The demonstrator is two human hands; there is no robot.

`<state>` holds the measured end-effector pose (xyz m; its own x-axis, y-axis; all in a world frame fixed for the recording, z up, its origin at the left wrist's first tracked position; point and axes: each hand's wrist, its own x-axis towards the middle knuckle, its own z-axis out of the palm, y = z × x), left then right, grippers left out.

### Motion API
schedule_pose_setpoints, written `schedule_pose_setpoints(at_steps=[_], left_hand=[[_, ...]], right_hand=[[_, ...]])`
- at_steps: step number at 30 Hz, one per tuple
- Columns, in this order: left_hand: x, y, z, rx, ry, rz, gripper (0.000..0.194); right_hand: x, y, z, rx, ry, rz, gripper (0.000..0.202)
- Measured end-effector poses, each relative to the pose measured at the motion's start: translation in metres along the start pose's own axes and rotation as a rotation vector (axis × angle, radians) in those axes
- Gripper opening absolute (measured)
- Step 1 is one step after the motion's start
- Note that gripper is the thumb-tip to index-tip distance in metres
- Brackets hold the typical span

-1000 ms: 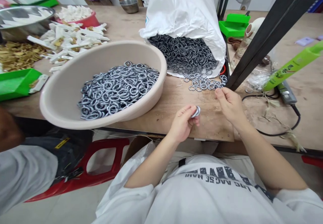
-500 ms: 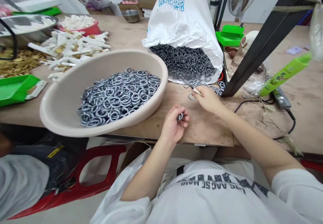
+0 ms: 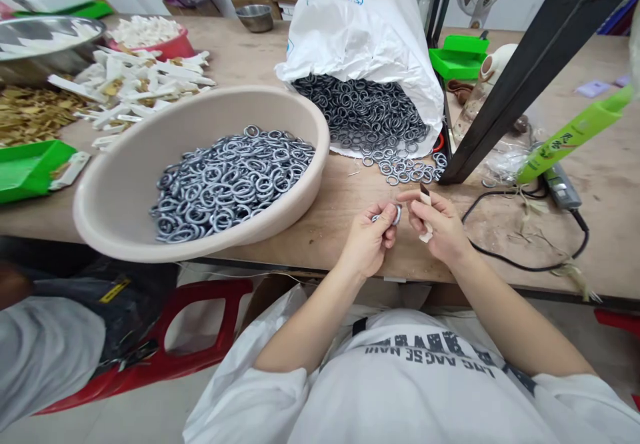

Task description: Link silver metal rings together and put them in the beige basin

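Note:
My left hand (image 3: 367, 243) is closed, its thumb and fingers pinching grey rings (image 3: 397, 215) just above the table's front edge. Close beside it, my right hand (image 3: 446, 232) grips a small knife (image 3: 425, 196) with a dark tip and a pale handle; its index finger reaches towards the rings. To the left, a wide beige basin (image 3: 93, 227) holds a heap of similar grey rings (image 3: 240, 187). Behind my hands a white sack (image 3: 360, 44) lies with its mouth towards me, and loose rings (image 3: 407, 168) spill from it onto the table.
A dark metal post (image 3: 505, 97) rises right of the sack. Beyond it are a green tube-shaped packet (image 3: 575, 137) and a black cable (image 3: 520, 267). White strips (image 3: 145, 84) and a green scoop (image 3: 35, 171) lie at left. A person's grey sleeve (image 3: 47, 357) shows at lower left.
My right hand has drawn back from the loose rings by the sack, towards me and beside my left hand. The left hand has shifted right and slightly forward, still holding rings.

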<state>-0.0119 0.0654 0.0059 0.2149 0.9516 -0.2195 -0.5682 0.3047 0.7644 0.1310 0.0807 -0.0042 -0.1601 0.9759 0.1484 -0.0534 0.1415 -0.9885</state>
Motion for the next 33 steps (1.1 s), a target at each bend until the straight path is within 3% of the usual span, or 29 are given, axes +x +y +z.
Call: schedule_pose_setpoints(at_steps=[8, 14, 20, 23, 27, 33], left_hand=[[-0.004, -0.013, 0.006, 0.110, -0.054, -0.094, 0.046], [-0.009, -0.014, 0.012, 0.058, 0.004, -0.024, 0.044], [-0.015, -0.011, 0.017, 0.028, 0.013, -0.002, 0.042], [-0.015, -0.009, 0.014, 0.042, -0.014, -0.004, 0.041], [-0.012, -0.006, 0.010, 0.031, 0.013, 0.003, 0.042], [-0.013, -0.008, 0.012, 0.027, 0.015, 0.007, 0.046]], right_hand=[[-0.008, -0.012, -0.003, -0.118, 0.036, -0.053, 0.029], [-0.017, -0.018, 0.002, -0.273, 0.072, -0.174, 0.021], [-0.012, -0.010, -0.001, -0.086, 0.048, -0.014, 0.031], [-0.015, -0.016, -0.011, -0.279, 0.087, -0.116, 0.031], [-0.030, -0.031, -0.015, -0.679, -0.094, -0.282, 0.030], [-0.039, -0.035, -0.008, -0.881, -0.188, -0.290, 0.035]])
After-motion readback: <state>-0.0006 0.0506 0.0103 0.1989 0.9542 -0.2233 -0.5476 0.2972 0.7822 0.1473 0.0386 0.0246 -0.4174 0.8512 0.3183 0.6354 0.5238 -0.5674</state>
